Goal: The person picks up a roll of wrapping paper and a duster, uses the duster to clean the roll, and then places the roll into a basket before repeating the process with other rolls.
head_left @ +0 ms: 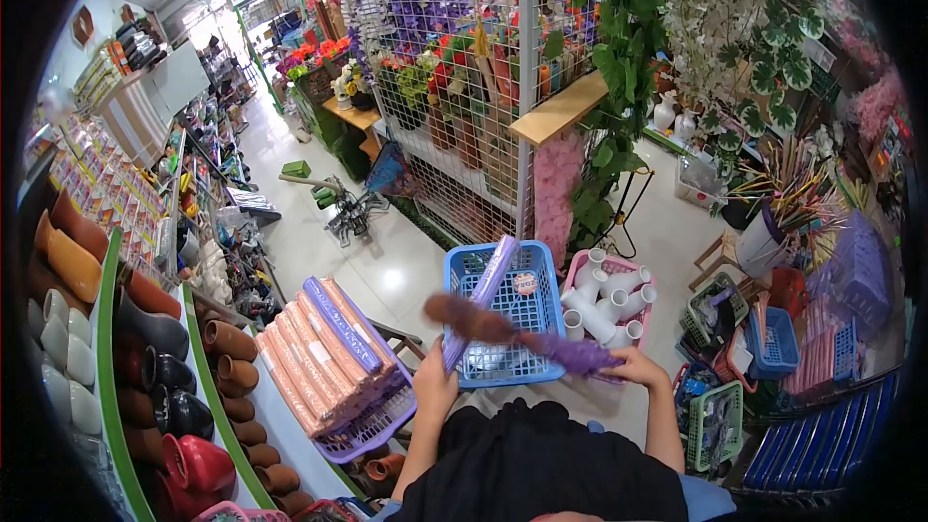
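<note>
My left hand [434,383] is closed around the lower end of a slim purple plastic-wrapped roll [496,277], which leans up across the blue basket [556,295]. In my right hand [635,368] is a fluffy duster [541,346], brown toward one end and purple near my fingers, smeared by motion. Its brown end crosses over the roll in this view. Beneath both, the blue basket shows its lattice floor and a round label. On the left, a stack of peach wrapped rolls [314,362] with purple ones on top rests in a purple basket [362,437].
White vases [607,302] fill a pink basket [650,282] to the right. Shelves of brown, black and red pots [198,464] line my left. A wire grid [454,87] with artificial flowers stands ahead. Green and blue baskets [715,425] crowd the right. A metal-legged object [350,213] lies on the floor.
</note>
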Tool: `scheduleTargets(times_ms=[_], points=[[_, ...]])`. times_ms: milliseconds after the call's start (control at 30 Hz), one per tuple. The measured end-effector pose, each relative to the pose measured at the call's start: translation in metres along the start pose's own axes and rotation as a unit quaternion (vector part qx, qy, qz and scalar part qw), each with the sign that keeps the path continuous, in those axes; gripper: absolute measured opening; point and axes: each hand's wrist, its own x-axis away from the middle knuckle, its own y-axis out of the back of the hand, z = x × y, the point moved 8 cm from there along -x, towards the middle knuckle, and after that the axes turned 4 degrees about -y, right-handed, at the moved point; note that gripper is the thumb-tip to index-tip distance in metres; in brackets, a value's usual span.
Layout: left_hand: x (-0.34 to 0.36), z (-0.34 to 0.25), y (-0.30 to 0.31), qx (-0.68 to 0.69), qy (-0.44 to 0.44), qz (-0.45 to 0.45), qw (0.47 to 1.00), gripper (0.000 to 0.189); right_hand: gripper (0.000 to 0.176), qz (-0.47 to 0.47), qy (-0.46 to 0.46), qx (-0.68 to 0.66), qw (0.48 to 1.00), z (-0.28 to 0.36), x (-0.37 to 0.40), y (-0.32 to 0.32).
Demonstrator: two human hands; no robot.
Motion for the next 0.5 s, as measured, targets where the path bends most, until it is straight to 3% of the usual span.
scheduleTargets(times_ms=[33, 100, 133, 167, 233, 267, 300, 367, 400, 433, 500], points=[[0.0, -0.002, 0.003, -0.021, 0.017, 0.009, 1.0, 0.056, 0.02, 0.001, 0.0, 0.0, 1.0, -0.01, -0.006, 0.001], [0.0, -0.006, 0.009, -0.029, -0.006, -0.03, 0.999, 0.056, 0.022, -0.175, 0.023, -0.099, 0.979, -0.002, -0.007, 0.028], [0.001, -0.006, 0.01, -0.03, -0.005, -0.032, 0.999, 0.056, 0.023, -0.208, 0.041, -0.115, 0.97, 0.004, -0.006, 0.029], [0.001, -0.007, 0.012, -0.042, -0.008, -0.037, 0.998, 0.056, 0.023, -0.207, 0.042, -0.116, 0.971, 0.012, -0.003, 0.026], [0.001, -0.006, 0.014, -0.054, -0.012, -0.045, 0.997, 0.057, 0.025, -0.104, -0.021, -0.056, 0.993, 0.02, 0.0, 0.006], [0.003, 0.0, 0.013, -0.046, 0.006, -0.051, 0.998, 0.056, 0.024, -0.031, -0.006, -0.023, 0.999, 0.022, -0.001, -0.01], [0.005, 0.005, 0.014, -0.039, 0.024, -0.057, 0.997, 0.055, 0.024, -0.03, -0.005, -0.024, 0.999, 0.025, 0.001, -0.01], [0.006, 0.01, 0.012, -0.042, 0.051, -0.036, 0.997, 0.051, 0.024, 0.115, -0.052, 0.036, 0.991, 0.026, 0.008, -0.034], [0.007, 0.014, 0.009, -0.042, 0.081, -0.014, 0.996, 0.048, 0.024, 0.077, -0.023, 0.002, 0.997, 0.024, 0.003, -0.029], [0.005, 0.004, 0.018, -0.015, 0.037, -0.082, 0.996, 0.047, 0.024, 0.077, -0.024, 0.002, 0.997, 0.014, -0.002, -0.028], [0.003, 0.002, 0.02, -0.013, 0.048, -0.077, 0.996, 0.048, 0.024, -0.081, 0.021, -0.106, 0.991, -0.002, -0.016, -0.001]])
